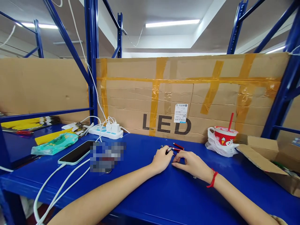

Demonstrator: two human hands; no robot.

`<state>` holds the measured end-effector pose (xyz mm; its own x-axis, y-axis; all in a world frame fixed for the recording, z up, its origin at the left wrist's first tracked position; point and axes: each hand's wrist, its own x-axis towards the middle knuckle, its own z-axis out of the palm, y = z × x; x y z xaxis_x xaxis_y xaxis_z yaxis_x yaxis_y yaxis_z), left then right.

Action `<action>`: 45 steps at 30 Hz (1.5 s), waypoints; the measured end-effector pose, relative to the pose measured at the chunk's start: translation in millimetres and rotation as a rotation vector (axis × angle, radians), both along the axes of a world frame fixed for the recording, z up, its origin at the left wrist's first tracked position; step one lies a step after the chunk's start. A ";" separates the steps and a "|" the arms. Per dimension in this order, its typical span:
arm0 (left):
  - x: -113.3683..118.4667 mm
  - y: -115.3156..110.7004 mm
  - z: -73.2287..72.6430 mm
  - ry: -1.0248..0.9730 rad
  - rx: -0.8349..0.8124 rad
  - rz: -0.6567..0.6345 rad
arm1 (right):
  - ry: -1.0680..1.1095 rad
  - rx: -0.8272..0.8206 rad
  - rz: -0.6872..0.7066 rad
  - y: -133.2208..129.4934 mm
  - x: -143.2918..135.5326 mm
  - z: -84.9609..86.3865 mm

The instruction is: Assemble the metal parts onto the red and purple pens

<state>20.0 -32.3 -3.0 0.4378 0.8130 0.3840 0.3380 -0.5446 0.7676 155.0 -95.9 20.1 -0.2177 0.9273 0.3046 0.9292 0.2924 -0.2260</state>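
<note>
My left hand [162,160] is closed, resting on the blue tabletop near its middle. A dark, shiny pen [168,151] with a silver part pokes out between its thumb and fingers; most of it is hidden by the hand. Close beside it, my right hand [191,164] has its thumb and forefinger curled toward each other in a pinch. Whatever those fingertips hold, if anything, is too small to make out. Just behind both hands lie several pens, among them a red pen [178,146]. A small shiny bit [194,177] shows under the right wrist.
Left are a phone [77,152] with white cables, a green soft pack [56,143] and a white power strip [106,132]. A red cup [225,136] in a plastic bag and an open carton [264,159] stand right. Cardboard [131,100] walls the back between blue posts.
</note>
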 end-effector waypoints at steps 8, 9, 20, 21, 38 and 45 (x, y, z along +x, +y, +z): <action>-0.2 0.1 -1.5 0.032 0.025 -0.012 | 0.094 -0.129 0.021 2.3 -1.9 -7.0; -0.3 0.1 -2.0 0.031 0.030 -0.021 | 0.093 -0.128 0.015 2.9 -1.4 -7.5; -2.3 -3.4 -0.7 0.109 0.028 -0.043 | 0.034 -0.075 0.005 -0.4 -4.9 -3.0; -2.4 -3.8 -0.3 0.114 0.027 -0.046 | 0.036 -0.081 0.003 -0.6 -5.1 -2.9; -3.1 -5.8 3.6 0.071 0.019 -0.117 | 0.030 -0.094 0.002 -2.1 -4.4 0.8; -1.1 -2.9 -0.7 0.015 -0.009 -0.142 | 0.069 -0.040 -0.010 2.2 -1.4 -4.6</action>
